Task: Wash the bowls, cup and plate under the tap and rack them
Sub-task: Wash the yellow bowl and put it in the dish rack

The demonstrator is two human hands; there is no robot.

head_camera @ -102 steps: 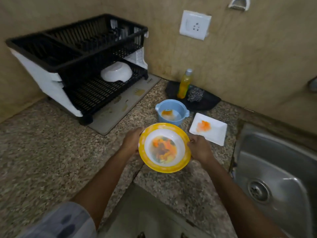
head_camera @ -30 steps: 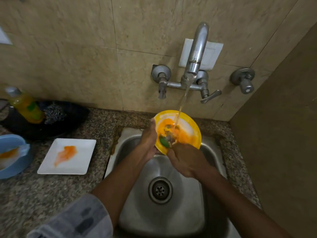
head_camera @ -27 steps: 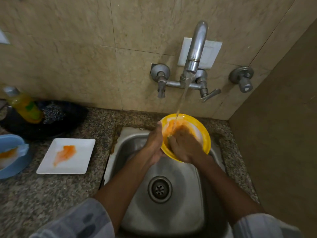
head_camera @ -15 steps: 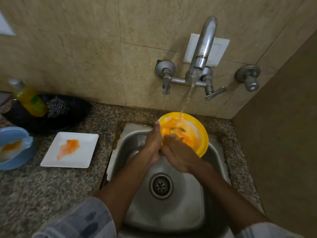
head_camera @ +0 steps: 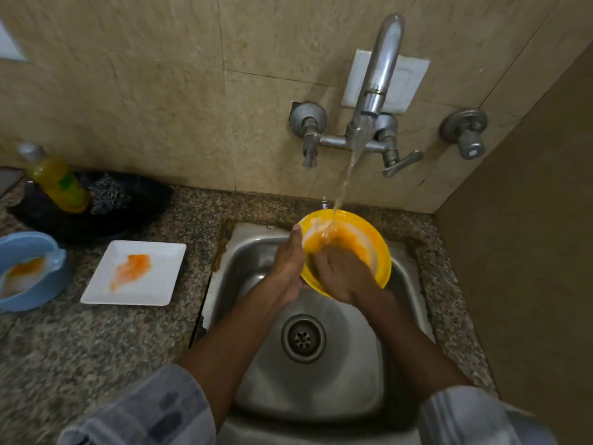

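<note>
Fingers of the left hand (head_camera: pixel 288 264) press flat against the outer left side of the yellow bowl (head_camera: pixel 369 242), with the thumb near its rim, so this hand carries the bowl alone. The right hand (head_camera: pixel 343 274) lies inside the bowl, its fingers spread against the inner wall, holding nothing; I judge that it is rubbing the orange residue away. The bowl is tilted toward the person and hangs over the back part of the sink (head_camera: pixel 321 393), under the stream of water (head_camera: pixel 348 175) that falls from the tap (head_camera: pixel 382 75) onto its far inner side.

The main risk, I think, is a slip. The bowl is wet and held from one side only, so a hard push from the rubbing hand can turn it out of the grip and drop it into the basin. Water hitting the sloped wall can also splash over the rim onto the granite counter (head_camera: pixel 96 348) or the sleeves.

To the left on the counter, the white plate (head_camera: pixel 154 284) and the blue cup (head_camera: pixel 48 284) wait with orange stains, well apart from the sink. The rack is not in view.
</note>
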